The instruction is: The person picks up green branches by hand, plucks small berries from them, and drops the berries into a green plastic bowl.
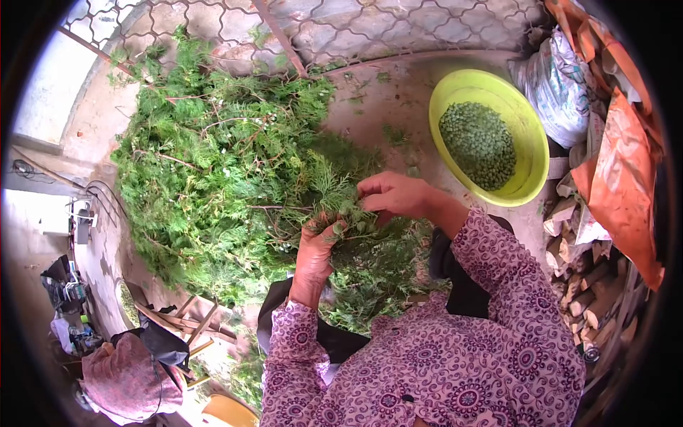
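Observation:
My left hand (316,249) is closed around the stem end of a leafy conifer sprig (333,186), held above my lap. Close by on its right, my right hand (395,195) has thumb and fingers bent in a pinch against the sprig's edge. What lies between those fingertips is too small to make out. Small round green cones show among the leaves near my left thumb. A big heap of cut conifer branches (213,164) spreads on the ground ahead and to the left. More greenery lies under my hands, between my knees.
At the right, a yellow-green basin (535,117) holds many small green cones. Behind it lean a white sack (558,89) and an orange sheet (619,192), with split firewood (594,302) below. Wire fencing (405,28) runs along the back. A wooden chair frame (196,324) stands lower left.

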Demonstrator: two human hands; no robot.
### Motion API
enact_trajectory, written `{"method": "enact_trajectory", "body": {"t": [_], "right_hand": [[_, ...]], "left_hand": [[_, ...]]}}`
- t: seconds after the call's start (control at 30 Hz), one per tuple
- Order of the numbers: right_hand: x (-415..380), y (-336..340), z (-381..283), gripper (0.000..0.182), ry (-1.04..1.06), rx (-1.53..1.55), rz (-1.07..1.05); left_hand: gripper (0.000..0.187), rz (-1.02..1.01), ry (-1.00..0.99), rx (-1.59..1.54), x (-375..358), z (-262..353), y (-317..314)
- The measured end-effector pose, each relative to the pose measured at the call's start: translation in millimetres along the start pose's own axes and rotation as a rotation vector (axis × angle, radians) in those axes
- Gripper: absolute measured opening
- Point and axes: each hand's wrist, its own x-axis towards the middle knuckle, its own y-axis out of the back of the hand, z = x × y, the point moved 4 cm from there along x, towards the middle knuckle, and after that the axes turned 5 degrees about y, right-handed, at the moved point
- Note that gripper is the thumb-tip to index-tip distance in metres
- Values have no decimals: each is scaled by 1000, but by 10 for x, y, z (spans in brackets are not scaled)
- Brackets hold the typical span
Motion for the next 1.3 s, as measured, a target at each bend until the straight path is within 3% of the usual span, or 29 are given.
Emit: {"method": "enact_trajectory", "body": {"t": [0.3,0.37,0.5,0.57,0.6,0.67,0.7,0.77,0.8,0.87,0.9,1.03,1.3], "right_hand": [[57,-63,61,13,91,11,-88],[28,-96,-73,15,191,-257,8],[29,-111,-25,19,249,-513,133],[18,-119,-61,20,406,-799,238],[46,-57,17,20,408,-800,241],[38,111,71,18,668,-1134,469],[-4,131,-1,18,668,-1134,475],[-46,207,-104,13,305,-449,322],[-73,210,-157,13,302,-454,311],[-107,179,-155,10,188,316,171],[-120,129,-195,9,186,424,135],[-46,34,-110,15,118,152,-2],[77,12,35,29,167,-337,46]], "left_hand": [[18,-22,-30,90,-9,15,-39],[18,-35,-34,120,-6,8,-64],[17,-33,-83,143,36,-34,-52],[16,-31,-96,145,72,-65,-14],[15,-4,-82,193,88,-90,33],[14,21,-69,243,79,-96,48],[13,2,-103,300,50,-65,16],[11,6,-141,320,-9,13,-111],[11,13,-145,311,11,-2,-83],[11,29,-178,319,66,-24,-18],[10,45,-204,317,51,-5,-51],[9,62,-198,404,46,-11,-43],[9,13,-193,485,61,18,-47]]}}
